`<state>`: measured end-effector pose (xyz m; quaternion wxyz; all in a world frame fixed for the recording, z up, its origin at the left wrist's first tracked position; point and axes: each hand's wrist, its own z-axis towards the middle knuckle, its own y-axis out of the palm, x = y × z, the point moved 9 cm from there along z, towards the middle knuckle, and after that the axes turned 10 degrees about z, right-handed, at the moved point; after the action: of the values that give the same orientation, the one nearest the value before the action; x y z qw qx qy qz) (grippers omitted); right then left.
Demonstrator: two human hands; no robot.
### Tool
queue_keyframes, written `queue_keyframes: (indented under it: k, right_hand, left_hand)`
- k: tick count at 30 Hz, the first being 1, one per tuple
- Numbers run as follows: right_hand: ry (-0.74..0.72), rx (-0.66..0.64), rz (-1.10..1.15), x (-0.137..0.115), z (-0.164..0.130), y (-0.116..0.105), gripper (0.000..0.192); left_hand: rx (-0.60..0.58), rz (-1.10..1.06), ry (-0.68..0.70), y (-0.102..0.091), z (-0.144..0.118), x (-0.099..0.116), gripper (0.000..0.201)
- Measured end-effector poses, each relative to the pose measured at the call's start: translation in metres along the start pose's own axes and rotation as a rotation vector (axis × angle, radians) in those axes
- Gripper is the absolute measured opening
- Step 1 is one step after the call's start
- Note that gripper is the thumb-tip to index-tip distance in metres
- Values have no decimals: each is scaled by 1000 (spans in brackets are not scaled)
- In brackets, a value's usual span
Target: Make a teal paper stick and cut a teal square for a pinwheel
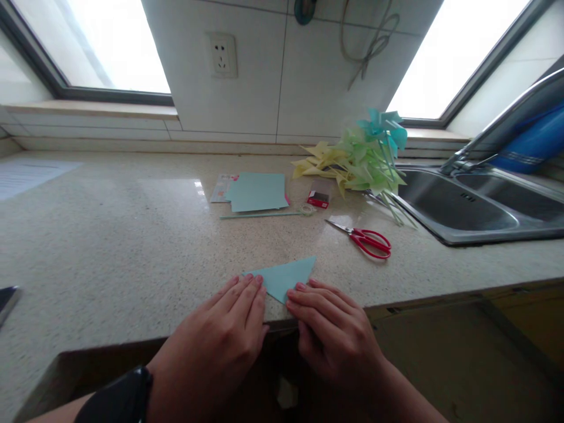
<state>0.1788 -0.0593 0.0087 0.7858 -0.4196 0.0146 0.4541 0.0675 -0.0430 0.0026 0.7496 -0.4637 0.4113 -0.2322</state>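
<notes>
A light blue sheet of paper folded into a triangle [287, 275] lies on the speckled stone counter [132, 235] near its front edge. My left hand [220, 335] lies flat with its fingertips on the triangle's left corner. Pressing down on the lower edge of the triangle are the fingers of my right hand [330, 323]. Both hands cover the near part of the paper. A black band sits on my left wrist.
Red scissors [365, 239] lie right of centre. Farther back are a stack of blue paper [258, 191], a thin stick [264, 215], a small red box [319, 194], and a bunch of paper pinwheels [361, 155]. A steel sink [476, 205] with tap is at right.
</notes>
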Motion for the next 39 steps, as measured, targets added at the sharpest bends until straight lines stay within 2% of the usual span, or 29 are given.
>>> queue_keyframes:
  k: [6, 12, 15, 18, 21, 24, 27, 34, 39]
  right_hand:
    - [-19, -24, -14, 1, -3, 1, 33]
    - [-42, -43, -44, 2, -3, 5, 33]
    - [-45, -43, -66, 1, -3, 5, 33]
    - [-38, -58, -77, 1, -3, 4, 34]
    - [-40, -79, -77, 1, -5, 3, 36]
    - [-46, -73, -77, 3, -7, 1, 35]
    - [-49, -75, -82, 6, -10, 3, 33]
    - [-76, -61, -88, 6, -10, 1, 33]
    - [-68, -73, -80, 6, -10, 3, 34]
  left_hand:
    - [-25, -18, -102, -3, 3, -12, 35]
    - [-64, 37, -139, 3, 0, -19, 45]
    - [-41, 58, -161, 1, -3, -19, 48]
    - [40, 43, -118, -6, -5, -6, 46]
    - [160, -37, 22, -11, -6, 20, 45]
    - [223, 1, 41, -9, -6, 33, 45]
    - [244, 20, 23, -6, -4, 36, 43]
    - [165, 31, 34, -4, 1, 30, 39]
    - [39, 65, -69, 4, 5, 5, 43]
